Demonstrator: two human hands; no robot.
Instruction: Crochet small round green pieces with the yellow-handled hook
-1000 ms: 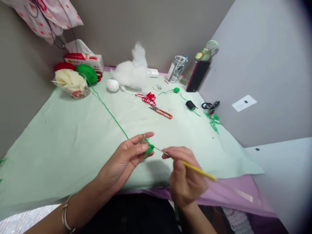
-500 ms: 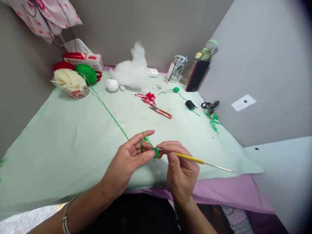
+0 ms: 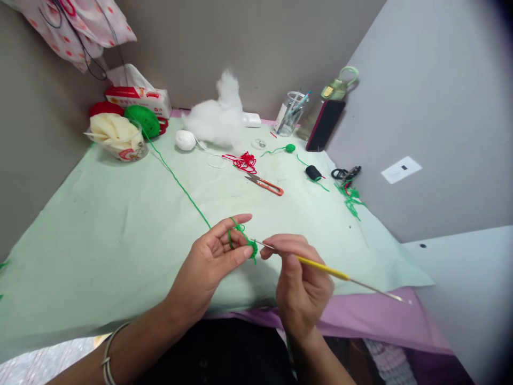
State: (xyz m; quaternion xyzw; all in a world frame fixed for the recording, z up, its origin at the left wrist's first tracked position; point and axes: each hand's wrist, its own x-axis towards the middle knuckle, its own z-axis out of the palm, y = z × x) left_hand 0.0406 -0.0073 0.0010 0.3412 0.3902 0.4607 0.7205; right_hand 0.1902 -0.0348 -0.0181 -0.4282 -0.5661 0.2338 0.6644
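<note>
Between thumb and fingers, my left hand (image 3: pixel 214 254) pinches a small piece of green crochet (image 3: pixel 253 248). Green yarn (image 3: pixel 182 188) loops over its raised index finger and runs back to a green ball (image 3: pixel 142 121) at the far left. My right hand (image 3: pixel 302 283) grips a crochet hook (image 3: pixel 323 267) by its yellow handle. The hook's thin metal tip points left and reaches the top edge of the green piece; whether it sits inside a loop is too small to tell. Its other metal end sticks out to the lower right.
Orange thread snips (image 3: pixel 265 184) lie beyond my hands beside tangled red yarn (image 3: pixel 243 161). Farther back are white stuffing (image 3: pixel 214 120), a white yarn ball (image 3: pixel 185 140), a jar of tools (image 3: pixel 289 115) and a phone (image 3: pixel 326 125). A black spool (image 3: pixel 313 172) and green scraps (image 3: pixel 351 200) lie right.
My right hand has moved slightly right and down, drawing the hook back so less of its tip passes the green piece. My left hand has barely shifted.
</note>
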